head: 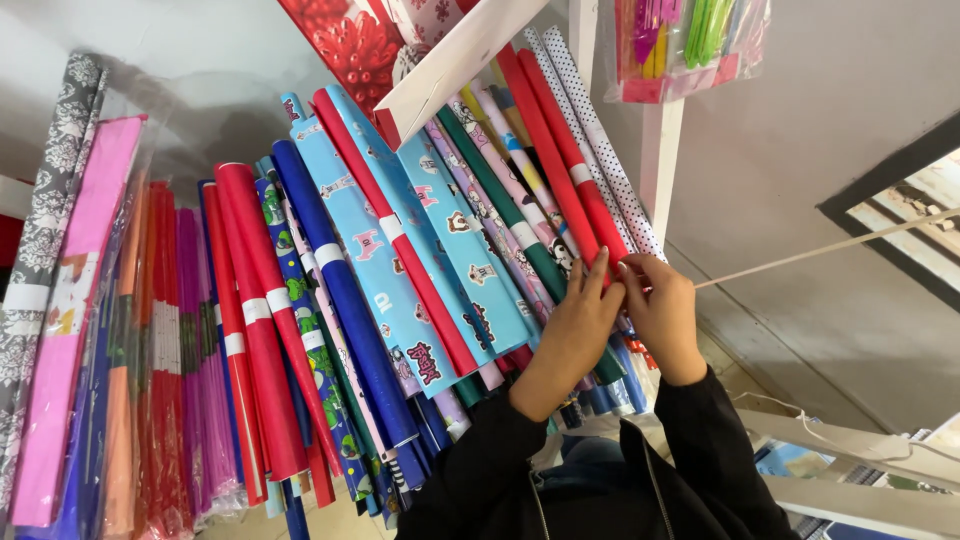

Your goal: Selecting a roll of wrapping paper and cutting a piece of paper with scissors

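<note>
I see two hands, both at the right end of a leaning stack of wrapping-paper rolls. Left hand lies flat on the rolls, fingers straight and together, gripping nothing I can see. Right hand curls its fingers over the edge of the rightmost rolls; I cannot tell whether it actually clasps one. Just above the fingertips: two plain red rolls side by side, one white roll with small dots to their right, one dark green roll to their left. Further left I count three light-blue rolls with cartoon prints, one dark blue roll, two more red rolls. At far left, one bagged pink sheet pack and one grey patterned roll. Roll bottoms are hidden behind black sleeves. A white shelf board covers several roll tops. A hanging packet, top right, is cut off by the frame.
</note>
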